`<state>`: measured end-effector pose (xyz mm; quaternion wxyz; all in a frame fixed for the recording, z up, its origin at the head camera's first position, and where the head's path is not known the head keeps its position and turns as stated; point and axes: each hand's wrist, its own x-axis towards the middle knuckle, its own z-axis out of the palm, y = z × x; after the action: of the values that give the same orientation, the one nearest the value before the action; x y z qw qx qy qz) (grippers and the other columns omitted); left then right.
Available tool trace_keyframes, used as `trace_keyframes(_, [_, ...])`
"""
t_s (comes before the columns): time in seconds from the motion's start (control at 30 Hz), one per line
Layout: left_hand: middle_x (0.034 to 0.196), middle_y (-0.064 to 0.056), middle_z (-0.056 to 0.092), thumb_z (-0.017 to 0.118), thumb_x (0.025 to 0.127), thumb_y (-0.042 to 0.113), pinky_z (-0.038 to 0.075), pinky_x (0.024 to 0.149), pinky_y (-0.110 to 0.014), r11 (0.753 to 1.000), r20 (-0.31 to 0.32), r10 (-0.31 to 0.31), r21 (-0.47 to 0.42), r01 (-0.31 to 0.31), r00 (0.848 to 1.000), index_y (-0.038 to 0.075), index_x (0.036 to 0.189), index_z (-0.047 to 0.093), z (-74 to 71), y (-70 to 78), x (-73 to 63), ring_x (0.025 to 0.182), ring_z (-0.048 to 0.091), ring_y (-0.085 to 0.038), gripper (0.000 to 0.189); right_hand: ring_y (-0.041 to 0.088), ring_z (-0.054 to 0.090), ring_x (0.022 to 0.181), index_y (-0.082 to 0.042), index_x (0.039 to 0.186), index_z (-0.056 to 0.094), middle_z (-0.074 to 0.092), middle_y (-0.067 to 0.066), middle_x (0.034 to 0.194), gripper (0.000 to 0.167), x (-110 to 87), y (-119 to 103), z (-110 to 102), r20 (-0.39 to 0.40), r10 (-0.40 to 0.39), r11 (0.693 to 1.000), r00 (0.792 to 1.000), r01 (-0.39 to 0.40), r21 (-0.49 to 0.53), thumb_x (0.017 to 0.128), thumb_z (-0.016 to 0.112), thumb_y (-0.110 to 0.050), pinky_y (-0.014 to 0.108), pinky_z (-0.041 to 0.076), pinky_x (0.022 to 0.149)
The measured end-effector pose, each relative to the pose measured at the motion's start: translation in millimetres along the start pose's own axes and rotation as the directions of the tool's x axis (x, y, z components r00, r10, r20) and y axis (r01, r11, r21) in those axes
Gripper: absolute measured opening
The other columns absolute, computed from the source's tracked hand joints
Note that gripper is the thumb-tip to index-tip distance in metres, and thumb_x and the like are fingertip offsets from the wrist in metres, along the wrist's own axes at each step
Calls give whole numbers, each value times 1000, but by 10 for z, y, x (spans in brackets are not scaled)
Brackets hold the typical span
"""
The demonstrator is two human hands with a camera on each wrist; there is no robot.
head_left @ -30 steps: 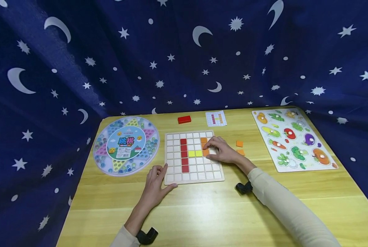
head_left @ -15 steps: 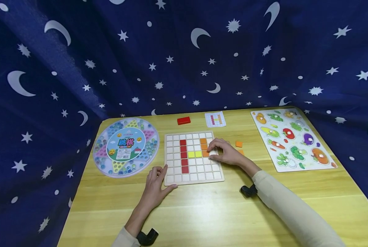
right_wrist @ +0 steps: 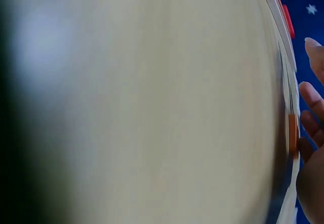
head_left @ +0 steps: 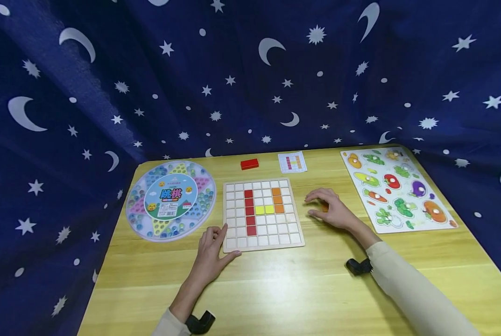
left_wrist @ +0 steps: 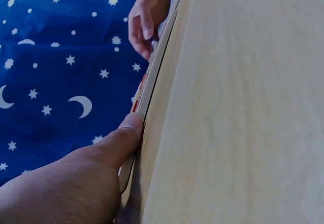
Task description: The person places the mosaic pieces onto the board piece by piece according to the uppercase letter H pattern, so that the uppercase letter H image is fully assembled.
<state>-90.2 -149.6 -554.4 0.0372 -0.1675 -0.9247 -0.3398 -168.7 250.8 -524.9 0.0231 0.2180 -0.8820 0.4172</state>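
A wooden grid board (head_left: 264,249) lies on the table. It bears a column of red tiles (head_left: 250,220), two yellow tiles (head_left: 264,209) and three orange tiles (head_left: 278,199). My left hand (head_left: 208,254) rests at the board's near left corner, the thumb along the front edge and a finger against the left side. In the left wrist view the left thumb (left_wrist: 119,145) touches the board's edge. Right of the board, my right hand (head_left: 332,210) hovers with thumb and fingers apart. A loose orange tile (head_left: 325,206) shows partly beneath it; the right wrist view shows an orange tile (right_wrist: 292,135) beside the fingers.
A round marble game box (head_left: 170,200) stands left of the board. Behind the board are a red block (head_left: 249,164) and a paper card (head_left: 292,162) printed with a coloured grid pattern. A vegetable puzzle board (head_left: 384,224) lies at the right. A star-patterned cloth (head_left: 233,116) hangs behind the table.
My right hand has moved right, off the orange tiles on the board, to the loose orange tiles, which it now largely covers. My left hand has stayed at the board's corner.
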Motion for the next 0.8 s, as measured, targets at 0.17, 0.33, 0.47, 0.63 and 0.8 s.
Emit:
trace_keyframes(0.17, [117, -9, 44, 79, 79, 43, 32, 90, -40, 1000, -7, 6, 3, -6, 1000, 7, 149, 41, 4, -4, 1, 101, 37, -20, 88, 33, 41, 114, -2, 108, 68, 59, 16, 118, 34, -159, 95, -105, -86, 20, 999, 996, -23, -35, 77, 81, -4, 52, 21, 96])
trace_keyframes(0.33, [116, -9, 44, 79, 79, 43, 31, 90, -39, 1000, -9, 12, 8, -12, 1000, 6, 149, 41, 13, -15, -2, 100, 37, -19, 88, 26, 40, 103, -3, 104, 69, 59, 12, 107, 31, -269, 167, -146, -127, 44, 996, 991, -54, -77, 76, 82, -3, 41, 24, 89])
trace_keyframes(0.47, [115, -9, 44, 79, 79, 43, 30, 90, -39, 1000, -12, 19, 4, -18, 1000, 6, 148, 42, 17, -25, -1, 100, 36, -19, 87, 26, 42, 103, -5, 105, 70, 59, 11, 105, 29, -293, 204, -150, -102, 63, 991, 993, -74, -108, 79, 81, -6, 42, 24, 89])
trace_keyframes(0.63, [115, -9, 44, 80, 79, 42, 30, 90, -40, 1000, -15, 21, 3, -21, 1000, 6, 148, 42, 14, -21, 3, 100, 37, -19, 87, 27, 46, 104, -7, 107, 69, 61, 10, 106, 27, -294, 220, -158, -70, 72, 991, 995, -79, -107, 81, 79, -8, 47, 24, 89])
trace_keyframes(0.8, [114, -9, 44, 80, 79, 42, 30, 90, -39, 1000, -22, 30, 2, -30, 999, 5, 148, 43, 13, -22, 1, 99, 37, -20, 87, 24, 49, 103, -8, 108, 69, 63, 8, 105, 27, -293, 232, -159, -64, 60, 992, 996, -66, -105, 82, 78, -8, 44, 25, 88])
